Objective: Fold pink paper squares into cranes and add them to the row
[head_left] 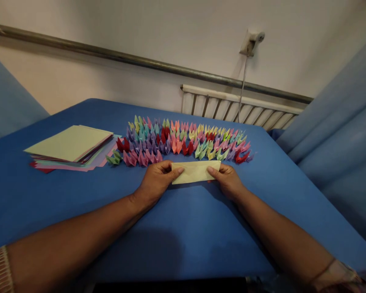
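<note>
A pale yellow sheet of paper (195, 171), folded into a long strip, lies just above the blue table (183, 228). My left hand (157, 181) pinches its left end, thumb on top. My right hand (227, 179) pinches the right end the same way. Right behind the strip stand several rows of small folded paper figures (183, 140) in many colours.
A stack of coloured paper sheets (73, 147), pale green on top, lies at the left of the table. Blue curtains hang at both sides. A radiator (238, 108) and a rail run along the wall behind the table.
</note>
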`<control>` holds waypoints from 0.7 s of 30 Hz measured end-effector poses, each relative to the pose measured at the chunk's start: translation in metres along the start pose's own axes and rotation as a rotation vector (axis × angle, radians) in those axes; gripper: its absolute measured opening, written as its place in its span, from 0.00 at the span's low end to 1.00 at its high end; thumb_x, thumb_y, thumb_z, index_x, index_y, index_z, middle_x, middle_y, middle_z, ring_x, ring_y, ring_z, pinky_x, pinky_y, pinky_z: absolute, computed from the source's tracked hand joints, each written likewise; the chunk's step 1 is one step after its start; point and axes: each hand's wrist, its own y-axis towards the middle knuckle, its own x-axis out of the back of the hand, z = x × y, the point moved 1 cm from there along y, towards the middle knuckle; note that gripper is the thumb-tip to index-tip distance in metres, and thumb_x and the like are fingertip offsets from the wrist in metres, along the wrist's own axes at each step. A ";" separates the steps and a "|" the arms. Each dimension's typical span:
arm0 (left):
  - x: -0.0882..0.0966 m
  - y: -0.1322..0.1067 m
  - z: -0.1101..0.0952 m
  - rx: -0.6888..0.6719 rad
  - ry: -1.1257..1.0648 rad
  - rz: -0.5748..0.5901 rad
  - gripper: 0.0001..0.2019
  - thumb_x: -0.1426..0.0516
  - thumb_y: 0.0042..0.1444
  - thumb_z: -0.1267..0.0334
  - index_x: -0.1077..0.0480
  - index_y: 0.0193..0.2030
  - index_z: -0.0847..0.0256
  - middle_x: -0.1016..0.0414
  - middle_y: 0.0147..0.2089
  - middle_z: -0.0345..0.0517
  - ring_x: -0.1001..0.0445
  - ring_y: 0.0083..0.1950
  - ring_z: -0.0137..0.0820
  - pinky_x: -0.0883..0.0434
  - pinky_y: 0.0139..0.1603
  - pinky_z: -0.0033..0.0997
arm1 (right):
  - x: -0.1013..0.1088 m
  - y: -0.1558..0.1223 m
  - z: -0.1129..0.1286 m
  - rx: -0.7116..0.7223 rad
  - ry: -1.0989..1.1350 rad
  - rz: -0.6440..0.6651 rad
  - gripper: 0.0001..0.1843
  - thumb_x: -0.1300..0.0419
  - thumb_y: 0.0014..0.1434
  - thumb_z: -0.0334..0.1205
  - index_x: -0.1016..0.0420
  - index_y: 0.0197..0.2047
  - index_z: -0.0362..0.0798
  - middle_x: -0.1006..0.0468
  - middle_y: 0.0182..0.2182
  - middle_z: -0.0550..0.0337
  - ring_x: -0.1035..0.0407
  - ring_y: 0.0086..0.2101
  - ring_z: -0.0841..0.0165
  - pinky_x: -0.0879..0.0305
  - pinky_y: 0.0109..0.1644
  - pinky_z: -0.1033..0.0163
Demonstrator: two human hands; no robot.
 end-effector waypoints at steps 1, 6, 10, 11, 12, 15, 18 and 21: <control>0.000 0.000 0.000 0.002 0.002 0.004 0.15 0.34 0.46 0.52 0.27 0.28 0.63 0.28 0.26 0.39 0.32 0.29 0.27 0.36 0.30 0.27 | 0.000 0.000 0.000 -0.002 0.010 0.003 0.18 0.27 0.43 0.53 0.18 0.30 0.47 0.19 0.26 0.60 0.30 0.26 0.70 0.33 0.29 0.66; 0.000 0.001 0.001 0.010 -0.007 0.009 0.15 0.34 0.45 0.53 0.26 0.29 0.64 0.26 0.28 0.40 0.32 0.29 0.27 0.36 0.31 0.27 | 0.003 0.003 -0.003 0.002 0.046 0.010 0.18 0.28 0.47 0.53 0.17 0.35 0.48 0.18 0.30 0.59 0.29 0.27 0.70 0.32 0.30 0.65; 0.001 0.000 0.001 0.003 -0.006 -0.012 0.14 0.34 0.45 0.54 0.27 0.27 0.64 0.27 0.26 0.39 0.33 0.28 0.27 0.37 0.29 0.26 | 0.003 0.003 -0.003 0.011 0.072 0.018 0.17 0.29 0.47 0.53 0.17 0.33 0.47 0.19 0.27 0.59 0.31 0.24 0.72 0.34 0.28 0.66; 0.001 0.000 0.001 0.006 -0.005 -0.014 0.14 0.34 0.45 0.54 0.27 0.27 0.64 0.28 0.26 0.39 0.33 0.28 0.27 0.37 0.29 0.26 | 0.003 0.003 -0.003 0.009 0.075 0.019 0.17 0.28 0.47 0.53 0.17 0.33 0.47 0.19 0.26 0.60 0.31 0.24 0.72 0.34 0.29 0.66; 0.000 -0.001 0.001 0.010 -0.007 -0.011 0.14 0.34 0.45 0.54 0.27 0.27 0.64 0.27 0.26 0.39 0.33 0.27 0.27 0.37 0.29 0.26 | 0.002 0.003 -0.002 0.006 0.077 0.020 0.17 0.28 0.47 0.53 0.17 0.32 0.47 0.19 0.26 0.60 0.31 0.24 0.72 0.34 0.29 0.66; 0.000 -0.002 0.000 0.014 -0.022 -0.001 0.14 0.34 0.45 0.54 0.26 0.28 0.64 0.27 0.25 0.39 0.33 0.27 0.27 0.37 0.29 0.26 | 0.002 0.003 -0.001 -0.005 0.072 0.016 0.18 0.28 0.46 0.54 0.17 0.32 0.48 0.18 0.27 0.59 0.30 0.25 0.70 0.33 0.31 0.64; 0.000 -0.002 -0.001 0.012 -0.031 -0.004 0.15 0.33 0.45 0.53 0.26 0.27 0.64 0.27 0.25 0.39 0.32 0.27 0.26 0.37 0.29 0.26 | 0.003 0.002 -0.001 -0.002 0.048 0.022 0.18 0.29 0.46 0.54 0.17 0.33 0.48 0.17 0.29 0.58 0.28 0.27 0.67 0.33 0.35 0.61; -0.001 -0.001 -0.001 0.007 -0.111 0.022 0.16 0.32 0.44 0.53 0.24 0.33 0.63 0.22 0.30 0.41 0.28 0.31 0.29 0.33 0.32 0.27 | 0.002 0.002 -0.002 0.022 0.034 0.048 0.18 0.29 0.48 0.54 0.17 0.35 0.49 0.17 0.30 0.57 0.26 0.30 0.65 0.32 0.39 0.59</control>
